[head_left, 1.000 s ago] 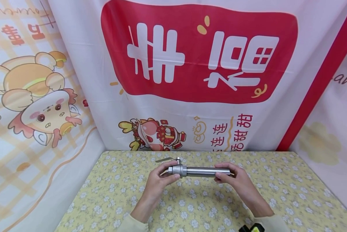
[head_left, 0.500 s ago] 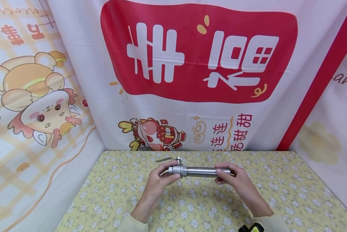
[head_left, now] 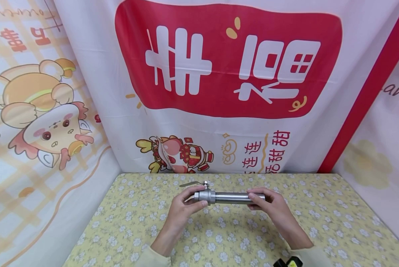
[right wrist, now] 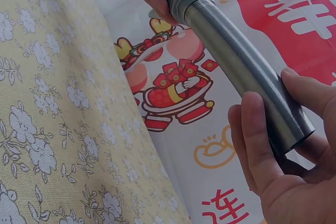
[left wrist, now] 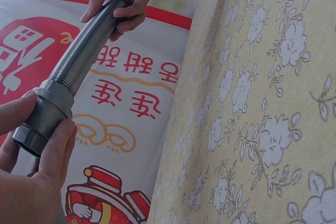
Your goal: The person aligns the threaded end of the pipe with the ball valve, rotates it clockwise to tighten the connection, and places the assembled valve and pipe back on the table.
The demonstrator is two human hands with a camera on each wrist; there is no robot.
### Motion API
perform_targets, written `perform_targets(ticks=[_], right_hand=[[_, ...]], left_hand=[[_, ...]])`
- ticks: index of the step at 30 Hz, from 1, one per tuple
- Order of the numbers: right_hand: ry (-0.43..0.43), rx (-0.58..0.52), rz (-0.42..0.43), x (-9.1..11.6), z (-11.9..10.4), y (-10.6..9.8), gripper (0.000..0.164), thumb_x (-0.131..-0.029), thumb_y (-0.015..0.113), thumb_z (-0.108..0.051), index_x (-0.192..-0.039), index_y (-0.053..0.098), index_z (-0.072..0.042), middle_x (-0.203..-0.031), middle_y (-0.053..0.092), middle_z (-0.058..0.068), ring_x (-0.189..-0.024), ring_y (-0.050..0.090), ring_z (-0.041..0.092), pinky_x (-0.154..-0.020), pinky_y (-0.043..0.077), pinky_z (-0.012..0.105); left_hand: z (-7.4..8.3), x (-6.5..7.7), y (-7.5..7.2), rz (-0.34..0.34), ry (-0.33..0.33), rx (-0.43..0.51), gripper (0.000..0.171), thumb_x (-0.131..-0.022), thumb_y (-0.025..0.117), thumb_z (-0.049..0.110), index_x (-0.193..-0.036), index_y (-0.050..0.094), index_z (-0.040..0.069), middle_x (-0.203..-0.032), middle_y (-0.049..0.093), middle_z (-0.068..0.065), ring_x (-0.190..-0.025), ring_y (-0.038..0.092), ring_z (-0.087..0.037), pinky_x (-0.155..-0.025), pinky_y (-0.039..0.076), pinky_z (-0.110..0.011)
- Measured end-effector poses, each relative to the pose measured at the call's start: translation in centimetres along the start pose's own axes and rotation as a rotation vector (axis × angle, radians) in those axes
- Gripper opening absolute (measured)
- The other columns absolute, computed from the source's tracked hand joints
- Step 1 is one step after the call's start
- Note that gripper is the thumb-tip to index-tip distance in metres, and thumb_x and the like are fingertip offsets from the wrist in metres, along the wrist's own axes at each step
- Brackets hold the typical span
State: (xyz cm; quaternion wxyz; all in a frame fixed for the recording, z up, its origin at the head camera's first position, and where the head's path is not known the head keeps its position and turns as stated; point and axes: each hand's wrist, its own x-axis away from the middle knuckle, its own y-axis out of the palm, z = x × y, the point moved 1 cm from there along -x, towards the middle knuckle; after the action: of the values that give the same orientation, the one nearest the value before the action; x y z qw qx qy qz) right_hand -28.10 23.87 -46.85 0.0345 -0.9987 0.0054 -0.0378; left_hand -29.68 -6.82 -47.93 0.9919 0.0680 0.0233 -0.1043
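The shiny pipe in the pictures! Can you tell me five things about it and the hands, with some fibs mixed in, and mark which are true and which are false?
1. The left grip holds the valve. True.
2. The right grip holds the valve too. False: it holds the pipe near its other end.
3. Screw threads show on the pipe, right by the valve. True.
4. The pipe lies on the tablecloth. False: it is held up off the cloth.
5. The tablecloth has a flowery pattern. True.
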Motion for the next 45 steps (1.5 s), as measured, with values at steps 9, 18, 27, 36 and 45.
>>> perform_targets(ticks=[9,18,27,36,45], right_hand=[[-0.024,0.008,-0.005,0.33,-0.24,-0.08,0.04,-0.101,0.081,-0.028,-0.132,0.074,-0.003,-0.13,0.069,0.01,-0.103,0.076,0.019,-0.093,0.067,0.033],[-0.029,0.065,-0.052,0.59,-0.51,-0.44,0.05,-0.094,0.088,-0.024,-0.138,0.071,-0.008,-0.129,0.071,0.009,-0.106,0.074,0.02,-0.093,0.065,0.034],[-0.046,0.097,-0.1,0.53,-0.47,-0.51,0.054,-0.096,0.086,-0.02,-0.145,0.065,-0.007,-0.138,0.066,0.013,-0.107,0.07,0.019,-0.087,0.062,0.032],[-0.037,0.097,-0.087,0.49,-0.37,-0.5,0.053,-0.096,0.086,-0.024,-0.143,0.067,-0.009,-0.139,0.065,0.014,-0.11,0.071,0.02,-0.091,0.063,0.031],[-0.025,0.068,-0.088,0.55,-0.44,-0.48,0.052,-0.097,0.085,-0.025,-0.143,0.067,-0.007,-0.13,0.07,0.01,-0.108,0.075,0.02,-0.097,0.065,0.037]], left_hand=[[0.03,0.06,0.03,0.003,0.001,0.0,0.051,-0.089,0.089,0.008,-0.138,0.074,0.009,-0.151,0.062,-0.013,-0.122,0.073,-0.027,-0.099,0.063,-0.031],[0.1,0.0,-0.07,0.014,-0.019,0.012,0.053,-0.089,0.089,0.009,-0.14,0.073,0.01,-0.153,0.061,-0.013,-0.124,0.073,-0.027,-0.101,0.063,-0.032],[0.11,0.04,-0.12,0.015,-0.013,0.014,0.053,-0.09,0.088,0.009,-0.14,0.072,0.009,-0.151,0.06,-0.015,-0.122,0.073,-0.026,-0.1,0.063,-0.031],[0.16,0.02,-0.07,0.019,-0.015,0.008,0.052,-0.09,0.089,0.01,-0.139,0.073,0.01,-0.149,0.062,-0.015,-0.12,0.074,-0.025,-0.099,0.063,-0.031],[0.13,0.02,-0.07,0.016,-0.009,0.008,0.052,-0.09,0.088,0.009,-0.139,0.073,0.01,-0.149,0.063,-0.014,-0.121,0.074,-0.026,-0.099,0.063,-0.031]])
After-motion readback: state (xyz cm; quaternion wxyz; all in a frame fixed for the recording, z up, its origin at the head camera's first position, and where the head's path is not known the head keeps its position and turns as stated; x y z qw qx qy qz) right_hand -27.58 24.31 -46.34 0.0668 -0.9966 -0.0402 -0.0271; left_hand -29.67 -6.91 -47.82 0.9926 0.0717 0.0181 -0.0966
